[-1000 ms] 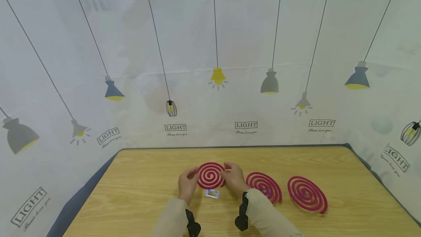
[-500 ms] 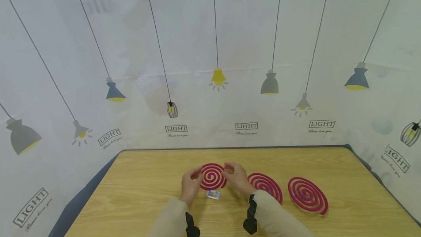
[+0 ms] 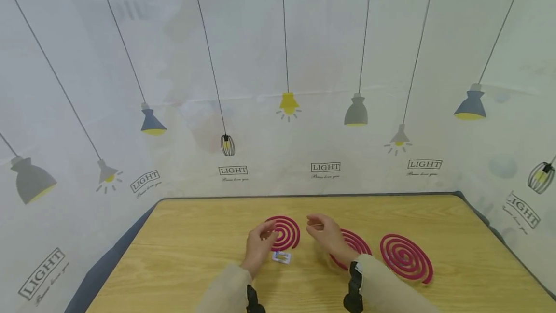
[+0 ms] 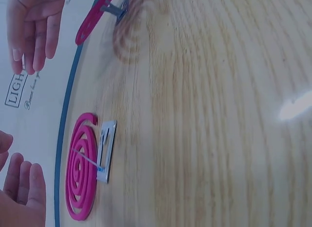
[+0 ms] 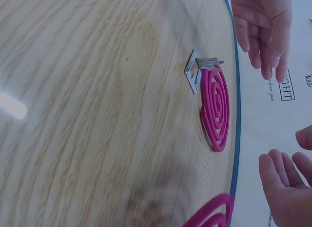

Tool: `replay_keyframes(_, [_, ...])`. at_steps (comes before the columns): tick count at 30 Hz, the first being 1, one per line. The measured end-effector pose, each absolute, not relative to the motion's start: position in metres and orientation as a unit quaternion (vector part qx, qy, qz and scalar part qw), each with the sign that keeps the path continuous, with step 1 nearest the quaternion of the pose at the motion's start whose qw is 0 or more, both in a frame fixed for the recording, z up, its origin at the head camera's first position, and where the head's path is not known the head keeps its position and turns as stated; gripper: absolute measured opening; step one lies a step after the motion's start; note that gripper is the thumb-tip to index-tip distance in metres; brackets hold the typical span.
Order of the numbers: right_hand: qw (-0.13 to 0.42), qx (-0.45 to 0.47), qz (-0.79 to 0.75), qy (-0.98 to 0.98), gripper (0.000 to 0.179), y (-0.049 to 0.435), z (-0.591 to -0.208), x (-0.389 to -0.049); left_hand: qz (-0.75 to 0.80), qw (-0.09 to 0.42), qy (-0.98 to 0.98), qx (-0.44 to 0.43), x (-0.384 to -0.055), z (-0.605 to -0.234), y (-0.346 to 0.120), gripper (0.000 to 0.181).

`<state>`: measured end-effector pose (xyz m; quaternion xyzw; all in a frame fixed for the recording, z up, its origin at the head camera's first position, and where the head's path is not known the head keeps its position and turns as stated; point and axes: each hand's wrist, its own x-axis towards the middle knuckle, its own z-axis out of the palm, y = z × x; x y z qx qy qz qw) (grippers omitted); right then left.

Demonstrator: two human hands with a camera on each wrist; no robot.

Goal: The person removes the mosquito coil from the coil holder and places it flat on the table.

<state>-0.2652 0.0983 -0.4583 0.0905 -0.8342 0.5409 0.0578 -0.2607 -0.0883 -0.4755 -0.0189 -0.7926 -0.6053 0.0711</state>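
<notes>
A magenta mosquito coil [image 3: 286, 233] lies flat on the wooden table. Right in front of it is a small metal coil stand [image 3: 281, 257] with a raised prong, which overlaps the coil in the left wrist view. My left hand [image 3: 259, 245] hovers by the coil's left side, fingers relaxed and holding nothing; it covers part of the coil in the head view. To the right of the coil, my right hand [image 3: 331, 236] is held in the air with loosely bent fingers and nothing in them. Both palms [image 5: 287, 197] face each other above the table.
A second coil [image 3: 356, 243], partly hidden behind my right wrist, is raised on a metal stand [image 4: 117, 11]. Farther right sits a third coil [image 3: 406, 256], tilted. A printed cloth backdrop [image 3: 278, 177] rises behind the table's dark far edge.
My fingers were at both edges of the coil; now my right hand has drawn away to the right. My left hand has shifted slightly right across the coil's left edge.
</notes>
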Motion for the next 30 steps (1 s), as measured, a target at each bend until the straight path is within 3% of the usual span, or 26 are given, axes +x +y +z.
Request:
replay_keyframes(5, [0.043,0.076,0.537,-0.839,0.030,0.113,-0.454,-0.258,-0.603,0.089,-0.789,-0.080,-0.254,-0.470,-0.079,0.026])
replay_keyframes(12, [0.066,0.075,0.518,-0.850,0.029,0.135,-0.454,-0.255,-0.594,0.089,-0.790,-0.125,-0.247,-0.464,-0.066,0.026])
replay_keyframes(30, [0.064,0.024,0.522,-0.850,0.034,0.177,-0.460,-0.250,-0.583,0.050,-0.798,-0.142,-0.248,-0.478,-0.019,0.027])
